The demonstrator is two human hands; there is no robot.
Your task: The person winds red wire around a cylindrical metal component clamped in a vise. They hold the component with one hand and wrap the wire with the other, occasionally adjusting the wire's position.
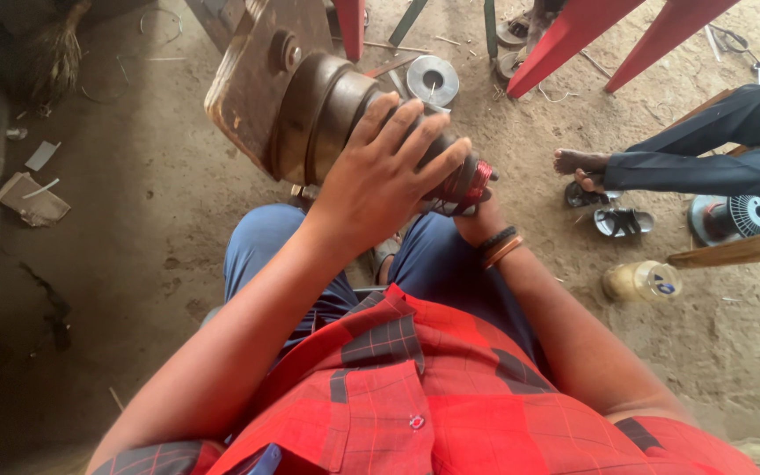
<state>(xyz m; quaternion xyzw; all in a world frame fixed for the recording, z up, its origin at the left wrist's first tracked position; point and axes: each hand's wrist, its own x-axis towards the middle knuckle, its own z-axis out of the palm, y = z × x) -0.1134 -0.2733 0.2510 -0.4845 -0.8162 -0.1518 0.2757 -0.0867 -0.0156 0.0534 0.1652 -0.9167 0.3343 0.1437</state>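
1. Nearest the camera, the person in a red checked shirt (pixel 433 413) and blue trousers sits over a dirt floor (pixel 151 229).
2. The left hand (pixel 389 171) lies spread over the top of a dark round drum (pixel 323 110), fingers wrapped down on it.
3. The right hand (pixel 477 220) is mostly hidden beneath; only the wrist with its bangles (pixel 499 246) shows. It seems closed on the drum's red-wound end (pixel 466 185), but I cannot tell for sure.
4. The drum is mounted sideways on a rusty plate (pixel 252 75), above the knees.
5. Risk: if the drum turns while the left hand grips it, fingers could be dragged toward the plate, and the bangles could catch the winding.
6. Risk: with the right hand unseen, a loosened hold could let the red wire slacken and spill off its end.
7. To the right, on the floor, stand a pale jar (pixel 642 281) and a grey spool (pixel 732 218), near another person's bare foot (pixel 580 163) and sandals (pixel 622 220).
8. Farther off: a metal ring (pixel 433 81) and red frame legs (pixel 573 35).
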